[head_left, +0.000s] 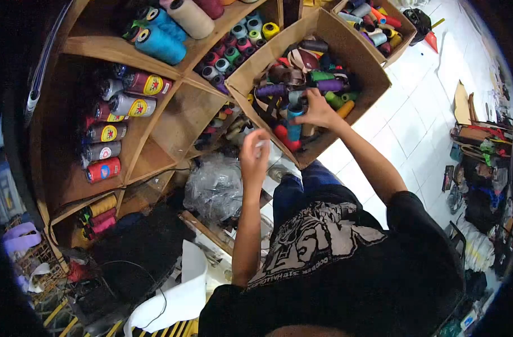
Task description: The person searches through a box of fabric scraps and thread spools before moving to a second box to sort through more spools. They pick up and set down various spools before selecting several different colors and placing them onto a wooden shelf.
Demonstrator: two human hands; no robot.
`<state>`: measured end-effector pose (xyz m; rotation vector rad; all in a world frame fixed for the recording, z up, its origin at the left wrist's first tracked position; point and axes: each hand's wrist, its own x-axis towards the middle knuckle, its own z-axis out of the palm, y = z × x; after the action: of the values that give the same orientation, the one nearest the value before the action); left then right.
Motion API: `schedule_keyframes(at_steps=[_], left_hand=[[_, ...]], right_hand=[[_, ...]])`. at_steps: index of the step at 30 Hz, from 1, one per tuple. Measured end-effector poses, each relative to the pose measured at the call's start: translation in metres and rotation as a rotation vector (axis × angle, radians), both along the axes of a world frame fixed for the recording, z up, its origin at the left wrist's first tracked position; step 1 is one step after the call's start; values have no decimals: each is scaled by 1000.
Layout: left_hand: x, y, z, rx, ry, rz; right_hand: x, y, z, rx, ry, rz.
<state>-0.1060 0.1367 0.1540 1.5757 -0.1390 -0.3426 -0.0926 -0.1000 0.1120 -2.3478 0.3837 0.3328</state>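
My right hand [320, 110] reaches into a cardboard box [366, 59], thumb and fingers closed around a blue thread spool [294, 130]. A red spool [287, 138] lies beside it at the near corner. Purple spools [329, 85], green spools [334, 100] and a yellow-orange spool [345, 109] fill the box around my fingers, mixed with dark ribbon-like pieces. Outside the box's left edge, my left hand [255, 150] is raised with its fingers curled in. Something pale shows between those fingers, but I cannot tell what it is.
Wooden shelves [150, 140] on the left hold labelled thread cones [134, 106] and blue cones [161, 46]. A second spool box [400, 39] stands behind. Clear plastic bags [214, 185] lie below the shelves. White floor tiles [414, 126] run along the right, with clutter [481, 151] beyond.
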Motion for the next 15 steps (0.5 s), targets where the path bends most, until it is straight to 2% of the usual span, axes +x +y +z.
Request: schedule_keyframes(at_steps=[2, 3, 4, 6, 8, 10, 11, 14, 15], left_hand=[[11, -19, 13, 72, -145, -97], [16, -23, 20, 33, -113, -179], [22, -28, 27, -4, -78, -260], [34, -28, 37, -233, 202, -497], [35, -25, 23, -461, 417, -396], [28, -21, 32, -669, 585, -334], [29, -11, 5, -640, 637, -478], [13, -13, 0, -692, 665, -354], [2, -21, 2, -760, 702, -198]], right_hand=[[0, 0, 36, 143, -159, 86], [0, 7, 65, 250, -200, 143], [4, 12, 86, 309, -180, 228], [3, 27, 107, 361, -290, 245], [3, 38, 115, 413, -338, 160], [4, 52, 118, 436, -388, 113], [1, 63, 118, 435, -410, 103], [-2, 82, 117, 354, -365, 34], [-3, 88, 119, 319, -318, 14]])
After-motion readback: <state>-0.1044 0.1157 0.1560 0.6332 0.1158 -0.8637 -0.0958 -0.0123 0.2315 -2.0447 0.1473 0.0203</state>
